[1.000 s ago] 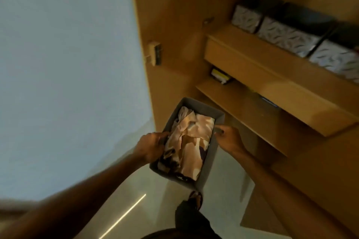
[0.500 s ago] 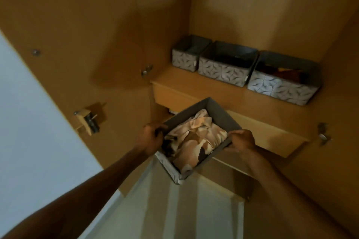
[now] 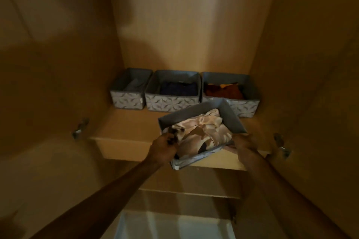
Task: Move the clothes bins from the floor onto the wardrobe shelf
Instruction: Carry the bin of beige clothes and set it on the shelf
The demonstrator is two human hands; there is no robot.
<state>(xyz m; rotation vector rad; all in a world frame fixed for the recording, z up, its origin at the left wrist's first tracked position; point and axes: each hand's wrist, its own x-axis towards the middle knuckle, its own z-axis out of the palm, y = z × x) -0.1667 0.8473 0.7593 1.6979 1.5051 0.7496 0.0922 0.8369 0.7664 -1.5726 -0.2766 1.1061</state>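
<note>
So the wardrobe (image 3: 194, 25) fills pretty much the whole view: tan wood panels on the back and both sides, all a bit dim. The wide shelf (image 3: 126, 126) runs across the middle, with a lower shelf (image 3: 184, 194) under it and a pale strip of floor (image 3: 174, 225) at the very bottom.

Three grey patterned bins sit in a row against the back of the shelf, side by side and touching or nearly so. The left bin (image 3: 127, 101) has something grey in it, the middle bin (image 3: 171, 104) has dark navy fabric, and the right bin (image 3: 246, 108) has rust and orange clothes.

The fourth bin (image 3: 194, 158) is at the front right of the shelf, turned at an angle, with its near corner sticking out past the shelf edge and its far corner just in front of the right bin. Honestly can't tell if it's resting on the wood or held just above it. It's stuffed with cream and tan patterned clothes (image 3: 202, 134).

Both hands have it. The left hand (image 3: 163, 148) has its fingers curled over the left wall, gripping the rim. The right hand (image 3: 243, 141) is curled around the near right side, holding on there.

There's a small metal hinge on the left panel (image 3: 80, 128) and another on the right panel (image 3: 281, 144).
</note>
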